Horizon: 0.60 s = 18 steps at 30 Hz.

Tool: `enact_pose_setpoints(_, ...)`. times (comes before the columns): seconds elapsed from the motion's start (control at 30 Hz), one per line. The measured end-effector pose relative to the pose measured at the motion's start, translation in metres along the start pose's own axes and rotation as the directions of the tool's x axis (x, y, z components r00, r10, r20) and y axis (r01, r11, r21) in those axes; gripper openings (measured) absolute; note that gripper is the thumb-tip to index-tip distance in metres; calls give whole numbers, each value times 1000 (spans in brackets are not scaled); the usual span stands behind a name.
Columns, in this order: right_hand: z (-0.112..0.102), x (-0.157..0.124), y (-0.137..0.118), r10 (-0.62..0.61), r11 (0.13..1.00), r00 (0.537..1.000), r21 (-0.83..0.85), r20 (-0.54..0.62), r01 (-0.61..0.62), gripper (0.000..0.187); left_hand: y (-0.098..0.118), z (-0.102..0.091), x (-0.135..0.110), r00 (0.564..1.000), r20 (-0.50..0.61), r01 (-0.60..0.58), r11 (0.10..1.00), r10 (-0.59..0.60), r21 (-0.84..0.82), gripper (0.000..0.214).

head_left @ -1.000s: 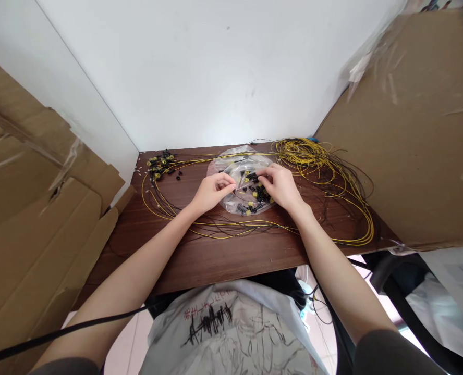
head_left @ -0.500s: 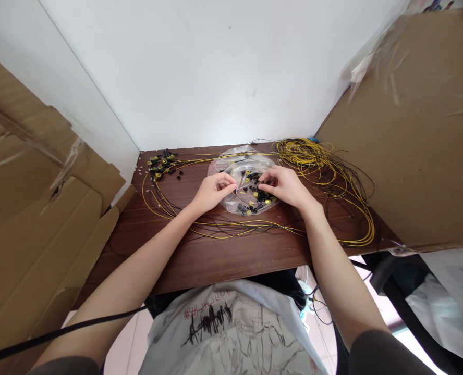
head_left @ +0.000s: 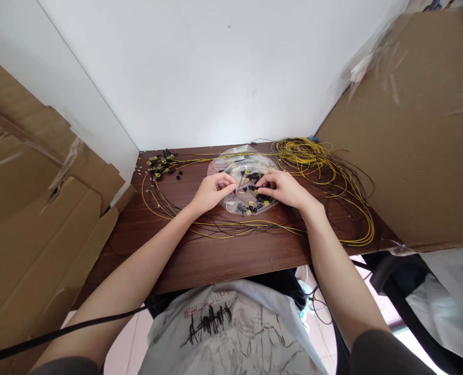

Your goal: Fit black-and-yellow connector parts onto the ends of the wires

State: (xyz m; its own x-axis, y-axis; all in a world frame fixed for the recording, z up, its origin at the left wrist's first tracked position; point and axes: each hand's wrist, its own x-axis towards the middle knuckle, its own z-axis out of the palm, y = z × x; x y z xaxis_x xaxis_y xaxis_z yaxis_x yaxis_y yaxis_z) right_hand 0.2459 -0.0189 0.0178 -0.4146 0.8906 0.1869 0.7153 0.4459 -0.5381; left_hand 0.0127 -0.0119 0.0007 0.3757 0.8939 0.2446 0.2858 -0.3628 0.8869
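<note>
A clear plastic bag (head_left: 228,204) lies on the table with small black and yellow plastic connector parts (head_left: 251,177) on it. At its left side, my left hand (head_left: 215,192) has thumb and forefinger pinched together. A thin dark wire seems to come from that pinch and curve over the bag; its tip is too small to make out. My right hand (head_left: 280,187) hovers low over the right part of the pile, palm down, thumb and fingers slightly apart. It is touching or just above the black parts, and nothing shows held in it.
A coil of yellow and black wires (head_left: 305,153) lies at the back right and loops along the table (head_left: 223,260). Wire ends with connectors (head_left: 161,164) are bunched at the back left. Cardboard (head_left: 419,130) stands at both sides, with a white wall (head_left: 216,73) behind.
My right hand has shifted slightly left and down over the loose parts, its fingers lower among them. My left hand has stayed in place with its pinch unchanged.
</note>
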Motion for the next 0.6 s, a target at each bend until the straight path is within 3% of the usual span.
enact_pose_setpoints(0.6,4,1,-3,-19,997,998,-80,-56,14,9,2,0,0,1000,1,-1,1000,1,-9,21)
